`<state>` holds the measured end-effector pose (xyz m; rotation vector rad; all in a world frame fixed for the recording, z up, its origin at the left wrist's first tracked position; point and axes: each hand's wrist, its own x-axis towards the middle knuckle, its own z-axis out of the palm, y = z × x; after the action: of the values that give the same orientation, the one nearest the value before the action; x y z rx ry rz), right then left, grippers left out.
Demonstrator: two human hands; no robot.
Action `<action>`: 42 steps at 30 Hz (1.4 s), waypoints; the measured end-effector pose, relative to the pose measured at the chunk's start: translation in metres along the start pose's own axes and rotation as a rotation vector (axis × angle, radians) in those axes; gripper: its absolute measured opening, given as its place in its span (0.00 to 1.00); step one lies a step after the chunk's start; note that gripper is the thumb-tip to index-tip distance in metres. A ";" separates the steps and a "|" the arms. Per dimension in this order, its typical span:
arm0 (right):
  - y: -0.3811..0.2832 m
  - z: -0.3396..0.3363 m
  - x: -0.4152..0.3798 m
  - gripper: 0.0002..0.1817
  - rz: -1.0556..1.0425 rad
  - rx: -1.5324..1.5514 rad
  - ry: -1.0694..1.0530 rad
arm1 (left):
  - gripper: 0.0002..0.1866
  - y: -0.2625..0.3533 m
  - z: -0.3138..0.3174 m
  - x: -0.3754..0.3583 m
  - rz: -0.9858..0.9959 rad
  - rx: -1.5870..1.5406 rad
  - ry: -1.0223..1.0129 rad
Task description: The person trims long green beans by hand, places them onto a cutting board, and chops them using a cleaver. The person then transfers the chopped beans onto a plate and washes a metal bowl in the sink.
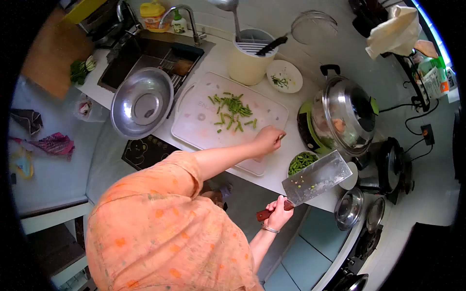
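Note:
My left hand (269, 139) is closed in a pinch above the right edge of a white cutting board (194, 119), with a small green bean piece showing at its fingertips. Several chopped green beans (234, 105) lie scattered on the board. A cleaver (318, 178) is in my right hand (277, 214), its fingers wrapped round the dark red handle. Small bits cling to the broad blade, which is held out over the counter's front edge. Partly behind the blade stands a bowl (290, 167) filled with cut green beans.
A large metal basin (141, 104) sits left of the board, beside the sink (109, 77). Behind the board are a cream bin (250, 65) and a white plate (291, 77) with green scraps. To the right stands an electric pot with a glass lid (342, 114).

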<state>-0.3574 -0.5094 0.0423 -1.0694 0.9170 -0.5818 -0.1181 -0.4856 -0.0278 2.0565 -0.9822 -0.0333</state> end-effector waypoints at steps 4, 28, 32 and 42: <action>0.006 0.027 -0.003 0.06 0.025 0.004 -0.046 | 0.12 -0.039 -0.005 -0.046 -0.239 -0.319 0.122; 0.115 0.118 0.038 0.10 0.564 0.092 -0.464 | 0.19 -0.166 -0.103 0.008 0.194 0.087 -0.312; 0.119 0.124 0.037 0.09 0.575 0.049 -0.506 | 0.19 -0.154 -0.118 -0.015 0.190 -0.114 -0.466; 0.137 0.171 0.013 0.11 0.586 0.024 -0.499 | 0.09 -0.123 -0.100 -0.048 -0.116 -0.041 0.155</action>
<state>-0.2069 -0.3832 -0.0560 -0.8120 0.7247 0.1586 -0.0389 -0.3447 -0.0633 2.0436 -0.7610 0.0441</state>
